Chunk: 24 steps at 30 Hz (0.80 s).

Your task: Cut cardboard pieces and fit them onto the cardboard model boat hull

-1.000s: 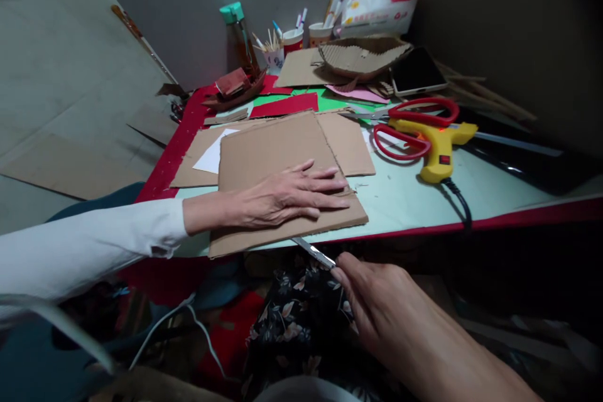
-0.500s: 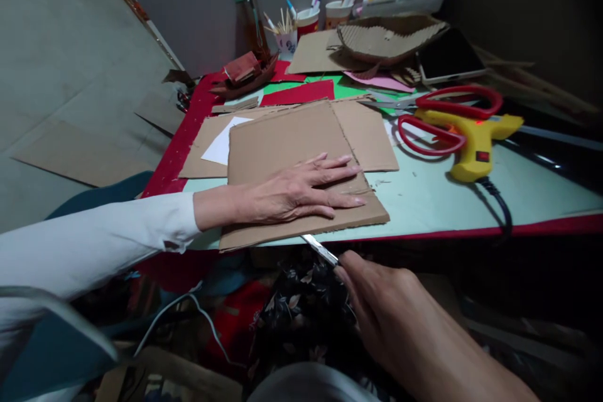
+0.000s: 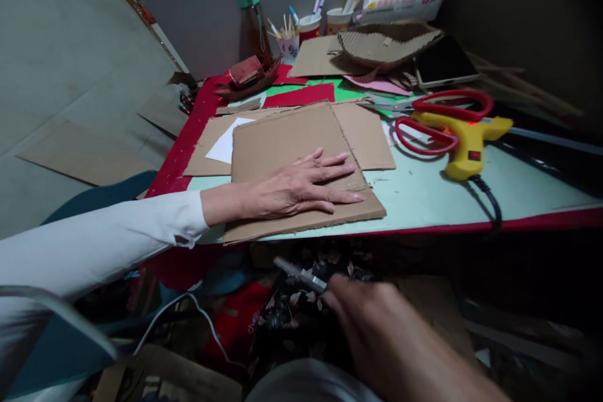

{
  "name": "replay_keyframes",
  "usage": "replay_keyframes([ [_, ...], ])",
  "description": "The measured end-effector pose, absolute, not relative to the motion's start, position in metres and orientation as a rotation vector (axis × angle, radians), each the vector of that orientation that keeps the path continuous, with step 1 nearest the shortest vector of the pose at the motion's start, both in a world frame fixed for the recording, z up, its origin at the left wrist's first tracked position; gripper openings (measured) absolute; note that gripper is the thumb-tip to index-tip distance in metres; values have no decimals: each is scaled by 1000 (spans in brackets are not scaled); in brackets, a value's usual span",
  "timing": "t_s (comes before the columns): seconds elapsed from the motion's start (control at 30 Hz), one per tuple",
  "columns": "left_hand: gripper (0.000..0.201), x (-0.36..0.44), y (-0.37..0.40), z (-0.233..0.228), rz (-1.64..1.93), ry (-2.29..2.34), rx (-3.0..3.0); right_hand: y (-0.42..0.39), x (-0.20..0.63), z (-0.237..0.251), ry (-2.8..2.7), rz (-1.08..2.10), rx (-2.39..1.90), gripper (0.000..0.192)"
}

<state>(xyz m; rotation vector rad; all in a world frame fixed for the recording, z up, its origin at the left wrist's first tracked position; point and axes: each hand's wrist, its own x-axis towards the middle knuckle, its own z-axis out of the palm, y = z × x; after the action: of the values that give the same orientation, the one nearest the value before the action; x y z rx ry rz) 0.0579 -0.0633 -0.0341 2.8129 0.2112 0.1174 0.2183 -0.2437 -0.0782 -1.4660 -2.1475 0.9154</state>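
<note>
My left hand [image 3: 294, 191] lies flat with fingers spread on a brown cardboard sheet [image 3: 282, 138] near the table's front edge. In my right hand [image 3: 372, 314], blurred by motion, is a knife [image 3: 301, 274] with a narrow metal blade pointing up and left. The blade is in front of the table edge, above my lap, apart from the cardboard. Its handle is hidden in my closed fingers. Under the sheet lie another cardboard piece [image 3: 374, 138] and a white paper piece [image 3: 223, 141].
Red-handled scissors [image 3: 426, 138] lie against a yellow glue gun [image 3: 471, 144] at the right. Behind are a small brown model boat [image 3: 249, 78], a corrugated cardboard hull [image 3: 389, 44], a phone [image 3: 445, 63], cups of pens and sticks [image 3: 309, 26], and a bottle [image 3: 252, 22].
My right hand has drawn the knife down and left, away from the cardboard's front edge. My left hand keeps its place on the sheet. The view has shifted slightly.
</note>
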Motion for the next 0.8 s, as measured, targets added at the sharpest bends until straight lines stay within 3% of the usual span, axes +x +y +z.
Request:
replay_keyframes([
  [0.4, 41, 53, -61, -27, 295, 359, 2517, -253, 248, -54, -2058, 645, -1339, 34],
  [0.8, 18, 47, -106, 11, 182, 630, 2573, -252, 261, -62, -2032, 467, -1418, 33],
])
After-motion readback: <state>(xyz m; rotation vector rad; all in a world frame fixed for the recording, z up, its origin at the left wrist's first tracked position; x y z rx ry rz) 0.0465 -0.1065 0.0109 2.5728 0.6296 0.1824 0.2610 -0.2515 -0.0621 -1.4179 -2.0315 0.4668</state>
